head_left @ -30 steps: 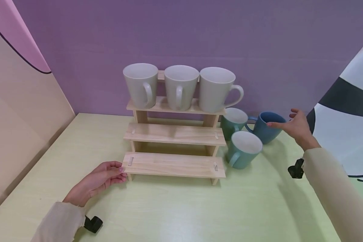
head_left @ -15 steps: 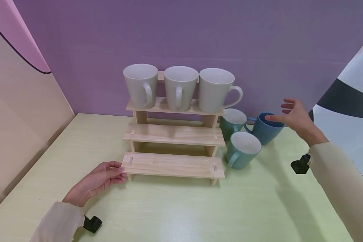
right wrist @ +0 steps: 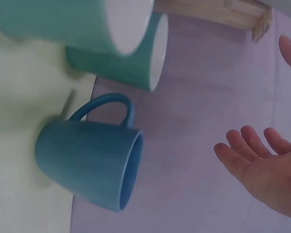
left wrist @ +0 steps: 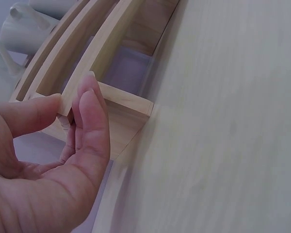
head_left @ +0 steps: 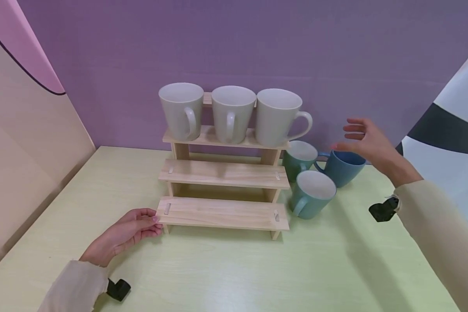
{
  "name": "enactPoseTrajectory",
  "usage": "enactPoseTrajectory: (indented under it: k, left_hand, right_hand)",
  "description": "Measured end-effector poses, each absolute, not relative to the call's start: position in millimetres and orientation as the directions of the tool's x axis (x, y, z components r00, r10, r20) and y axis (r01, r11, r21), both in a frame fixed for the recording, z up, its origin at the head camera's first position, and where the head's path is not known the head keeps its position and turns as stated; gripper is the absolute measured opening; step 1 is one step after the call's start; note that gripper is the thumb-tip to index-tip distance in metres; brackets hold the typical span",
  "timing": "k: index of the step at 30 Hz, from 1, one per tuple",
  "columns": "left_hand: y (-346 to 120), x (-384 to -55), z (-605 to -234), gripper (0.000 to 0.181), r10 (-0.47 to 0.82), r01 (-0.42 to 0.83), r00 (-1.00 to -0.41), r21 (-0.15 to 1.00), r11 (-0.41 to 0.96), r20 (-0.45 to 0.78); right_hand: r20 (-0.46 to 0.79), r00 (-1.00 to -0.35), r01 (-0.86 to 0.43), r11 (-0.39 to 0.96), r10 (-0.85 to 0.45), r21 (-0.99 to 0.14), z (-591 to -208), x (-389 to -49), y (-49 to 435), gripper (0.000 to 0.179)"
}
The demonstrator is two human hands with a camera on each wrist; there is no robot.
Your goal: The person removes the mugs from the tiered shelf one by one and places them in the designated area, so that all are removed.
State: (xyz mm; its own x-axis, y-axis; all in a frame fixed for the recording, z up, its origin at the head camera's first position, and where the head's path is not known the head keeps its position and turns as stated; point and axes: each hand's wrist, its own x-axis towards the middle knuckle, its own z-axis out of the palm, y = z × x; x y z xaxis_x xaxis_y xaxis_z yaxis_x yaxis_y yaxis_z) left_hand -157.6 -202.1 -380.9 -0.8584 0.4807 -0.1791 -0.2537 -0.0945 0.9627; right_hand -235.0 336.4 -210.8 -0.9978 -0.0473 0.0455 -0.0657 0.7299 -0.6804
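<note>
My left hand [head_left: 126, 234] pinches the left end of the lowest shelf of a wooden tiered rack [head_left: 222, 213]; thumb on top and fingers beneath show in the left wrist view. My right hand [head_left: 368, 145] hovers with fingers spread and nothing in its grasp, above a blue mug [head_left: 341, 171]. In the right wrist view that blue mug [right wrist: 87, 162] stands apart from the fingers. Two green mugs stand beside it: a light one [head_left: 313, 197] in front and a darker one [head_left: 296, 160] behind, close to the rack's right side.
Three white mugs stand in a row on an upper shelf: left [head_left: 182, 112], middle [head_left: 233, 115] and right [head_left: 277, 117], the last with its handle pointing right. A purple backdrop [head_left: 234, 39] rises behind the pale table [head_left: 226, 277]. Printed panels flank both sides.
My right hand has lifted from beside the blue mug and shifted left over it. My left hand stays on the lowest shelf. The mugs keep their places.
</note>
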Motion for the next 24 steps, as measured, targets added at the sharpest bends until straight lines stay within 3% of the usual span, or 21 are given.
enactPoseTrajectory:
  k: [24]
  left_hand:
    - [-203.0, -157.0, -380.0, 0.012, 0.488, -0.246, -0.856, 0.965, -0.088, -0.174]
  right_hand:
    - [0.054, -0.986, -0.153, 0.716, -0.159, -0.681, -180.1, -230.5, 285.4, 0.093]
